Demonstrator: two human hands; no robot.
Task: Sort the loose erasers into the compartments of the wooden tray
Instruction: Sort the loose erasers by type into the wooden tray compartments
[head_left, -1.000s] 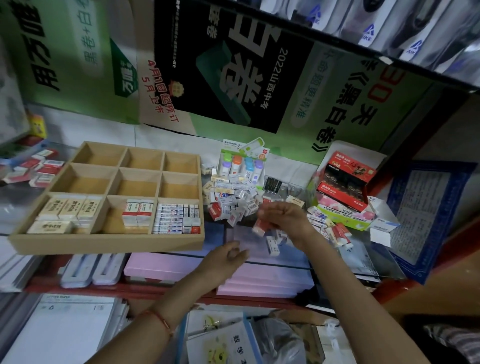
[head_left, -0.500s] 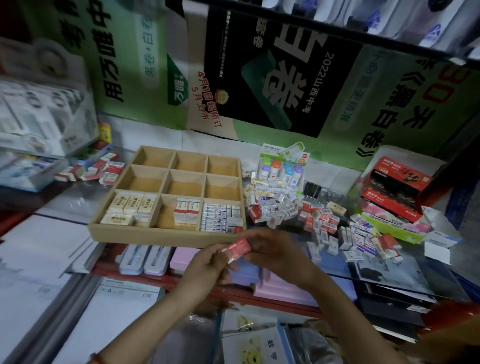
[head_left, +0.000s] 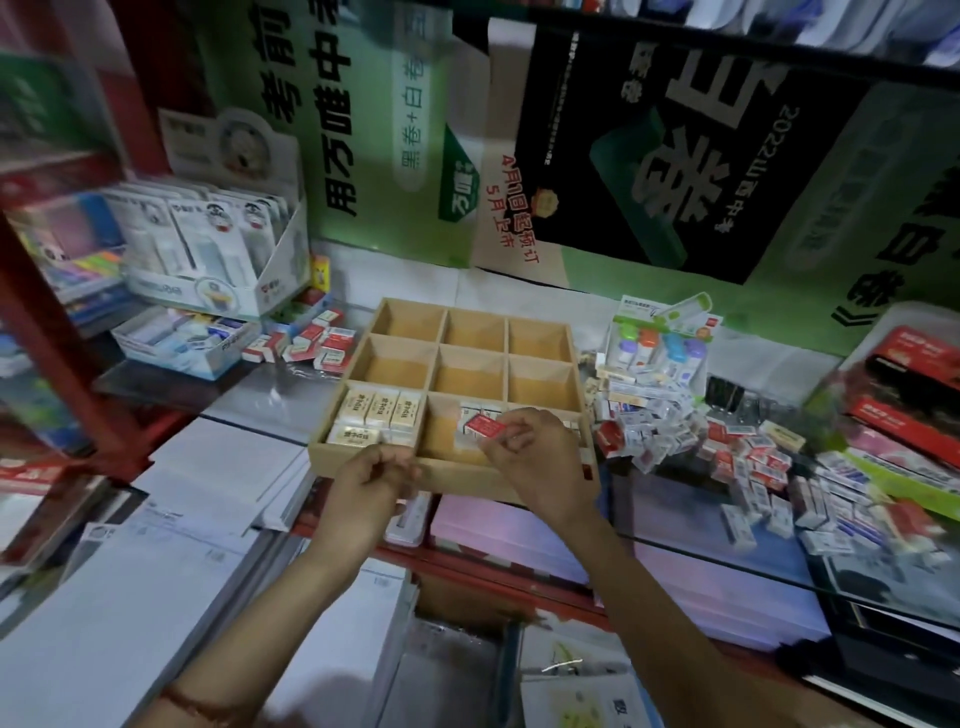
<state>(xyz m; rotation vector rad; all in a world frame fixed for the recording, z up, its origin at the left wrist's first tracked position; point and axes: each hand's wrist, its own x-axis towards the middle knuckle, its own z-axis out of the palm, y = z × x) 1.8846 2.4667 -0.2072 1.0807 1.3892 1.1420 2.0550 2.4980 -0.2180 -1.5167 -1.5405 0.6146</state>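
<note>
Pinching a red-sleeved eraser (head_left: 484, 427) between thumb and fingertips, the right hand (head_left: 537, 460) is hovering over the wooden tray (head_left: 451, 475), at the compartment sitting at 6 o'clock from the tray's middle. Matching red-and-white erasers (head_left: 470, 413) are lying there, half hidden under the fingers, so the light pinch by the eraser's end is probably leaving room to slot it in beside them. The left hand (head_left: 370, 479) is waiting at the tray's front wall, toward 7 o'clock, with its fingers curled. I cannot tell whether it is holding anything or touching the wood. It may be steadying the tray.

Beige erasers (head_left: 375, 420) are filling the 8 o'clock compartment, lined up side by side, which suggests one kind per compartment. The loose pile (head_left: 670, 434) is lying at 3 o'clock, just beside the tray, within easy reach of the right hand. With that pile waiting and the two back rows showing bare wood, the sorting is looking early.
</note>
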